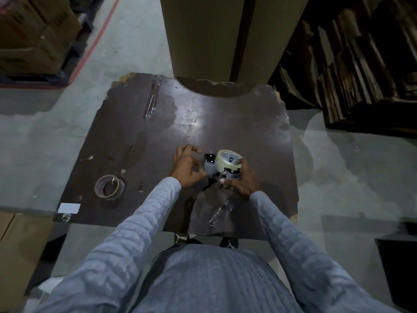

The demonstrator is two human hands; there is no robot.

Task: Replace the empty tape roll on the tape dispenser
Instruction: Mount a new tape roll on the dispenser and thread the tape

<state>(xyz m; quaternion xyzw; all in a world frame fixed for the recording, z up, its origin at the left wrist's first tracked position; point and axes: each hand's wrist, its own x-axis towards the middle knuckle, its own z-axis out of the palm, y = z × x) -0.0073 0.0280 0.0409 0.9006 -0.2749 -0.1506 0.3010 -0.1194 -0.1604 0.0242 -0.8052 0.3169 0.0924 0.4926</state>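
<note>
Head view: the tape dispenser [216, 171] sits near the middle of the table [259, 123], toward its near edge. A full tape roll [228, 157] is already seated on the dispenser hub, flat face up. The right hand [242, 181] is clenched around the dispenser handle, thumb against the roll's rim. The left hand [188, 169] lies just beside the dispenser's roller end with fingers curled loosely; whether they pinch the tape end cannot be determined. The dispenser's long axis runs left to right between the hands, so the left hand is nearer the threading point. The empty core [110, 187] lies well apart near the table's left edge. Probable remaining step: threading.
</note>
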